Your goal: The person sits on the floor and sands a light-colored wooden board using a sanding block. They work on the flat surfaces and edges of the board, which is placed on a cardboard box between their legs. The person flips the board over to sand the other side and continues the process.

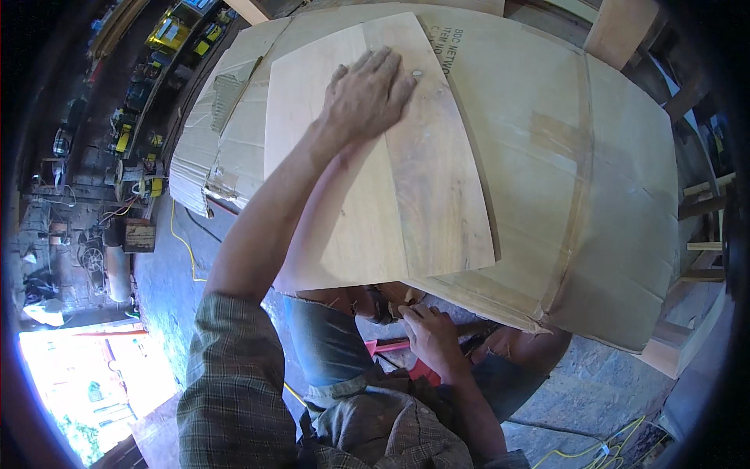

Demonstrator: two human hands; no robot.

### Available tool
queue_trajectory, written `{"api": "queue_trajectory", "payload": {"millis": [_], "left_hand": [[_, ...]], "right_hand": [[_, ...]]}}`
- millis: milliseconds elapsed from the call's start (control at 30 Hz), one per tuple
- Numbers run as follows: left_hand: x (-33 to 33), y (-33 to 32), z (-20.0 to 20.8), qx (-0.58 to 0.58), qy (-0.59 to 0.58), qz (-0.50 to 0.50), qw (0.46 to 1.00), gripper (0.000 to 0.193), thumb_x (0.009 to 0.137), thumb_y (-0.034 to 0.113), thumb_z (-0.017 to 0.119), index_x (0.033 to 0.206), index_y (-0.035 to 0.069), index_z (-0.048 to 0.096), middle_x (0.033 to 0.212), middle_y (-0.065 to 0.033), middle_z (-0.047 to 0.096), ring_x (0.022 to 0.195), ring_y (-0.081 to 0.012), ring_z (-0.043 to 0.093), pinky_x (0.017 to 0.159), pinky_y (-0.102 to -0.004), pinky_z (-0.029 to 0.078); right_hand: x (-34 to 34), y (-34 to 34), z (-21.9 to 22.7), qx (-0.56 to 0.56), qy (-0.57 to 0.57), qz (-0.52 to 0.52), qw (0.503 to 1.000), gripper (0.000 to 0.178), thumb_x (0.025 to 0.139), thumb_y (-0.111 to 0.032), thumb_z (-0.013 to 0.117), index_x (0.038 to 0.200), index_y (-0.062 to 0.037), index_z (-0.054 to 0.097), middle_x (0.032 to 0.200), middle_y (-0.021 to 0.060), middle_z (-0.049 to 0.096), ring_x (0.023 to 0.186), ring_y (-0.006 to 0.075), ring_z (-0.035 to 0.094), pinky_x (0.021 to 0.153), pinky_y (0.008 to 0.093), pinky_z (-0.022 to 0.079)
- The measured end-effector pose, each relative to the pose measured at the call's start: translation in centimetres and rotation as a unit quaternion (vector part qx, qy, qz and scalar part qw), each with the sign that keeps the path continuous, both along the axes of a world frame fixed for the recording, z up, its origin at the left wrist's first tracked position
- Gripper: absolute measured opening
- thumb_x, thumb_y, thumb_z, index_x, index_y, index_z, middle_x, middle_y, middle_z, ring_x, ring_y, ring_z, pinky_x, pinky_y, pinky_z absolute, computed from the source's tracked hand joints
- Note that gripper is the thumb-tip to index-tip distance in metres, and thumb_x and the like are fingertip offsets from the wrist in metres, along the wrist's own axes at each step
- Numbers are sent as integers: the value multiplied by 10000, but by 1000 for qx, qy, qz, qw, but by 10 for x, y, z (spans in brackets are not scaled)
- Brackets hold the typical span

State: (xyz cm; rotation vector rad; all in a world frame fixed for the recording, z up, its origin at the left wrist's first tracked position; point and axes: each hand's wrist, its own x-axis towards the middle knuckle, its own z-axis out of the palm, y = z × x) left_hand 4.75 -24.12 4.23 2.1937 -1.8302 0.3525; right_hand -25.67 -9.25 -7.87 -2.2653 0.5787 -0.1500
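My left hand [367,92] lies flat on the upper part of a pale wooden board [433,187], fingers stretched out. The board is wide, with bowed sides and two tones of wood, and a small round spot shows near my fingertips. It rests on a large sheet of cardboard [539,195] and reaches out over its near edge. Below that edge, in front of my lap, my right hand [432,336] is closed with its fingers curled. What it holds, if anything, is too small and shadowed to make out.
Shelves at the left carry yellow-and-black power tools [168,35]. A yellow cord [187,246] runs over the floor, and another cord [617,445] lies coiled at the lower right. Wooden frame pieces [707,207] stand along the right. A bright doorway [94,383] opens at lower left.
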Motion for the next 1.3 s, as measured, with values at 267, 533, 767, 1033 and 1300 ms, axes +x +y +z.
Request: {"api": "queue_trajectory", "payload": {"millis": [267,533,767,1033,1300], "left_hand": [[99,-101,-30,159,-32,165,973,669,909,499,309,1370,16,337,1447,-178,295,1354,-349,242,1053,-582,217],[27,-56,-19,50,25,-7,998,615,947,446,254,1358,-3,335,1452,-193,272,1357,-379,209,1064,-588,177],[-92,53,4,75,32,-155,985,566,956,398,329,1371,13,328,1447,-195,280,1350,-338,253,1112,-458,186],[34,-46,-25,75,-209,-120,968,576,953,422,307,1355,13,360,1423,-181,332,1342,-333,270,1114,-458,182],[48,-106,-16,102,22,14,994,557,943,437,281,1336,56,388,1450,-194,268,1365,-372,181,1082,-557,180]], "right_hand": [[-2,1,5,-11,-25,-1,1000,257,822,-150,582,1057,-55,628,922,104,638,782,271,617,671,384,490],[-5,-5,16,10,-40,-8,999,273,820,-155,586,1073,-59,621,902,112,617,798,277,601,689,383,474],[-4,-9,16,-1,-20,-12,1000,254,824,-152,582,1057,-58,621,877,122,606,790,286,600,684,397,471],[-2,-3,8,3,-33,-13,999,239,811,-122,585,1033,-48,632,888,107,620,767,276,610,658,393,483],[-2,-2,2,-4,-29,-16,999,264,796,-114,589,1049,-46,623,895,103,619,770,271,611,669,392,484]]}}
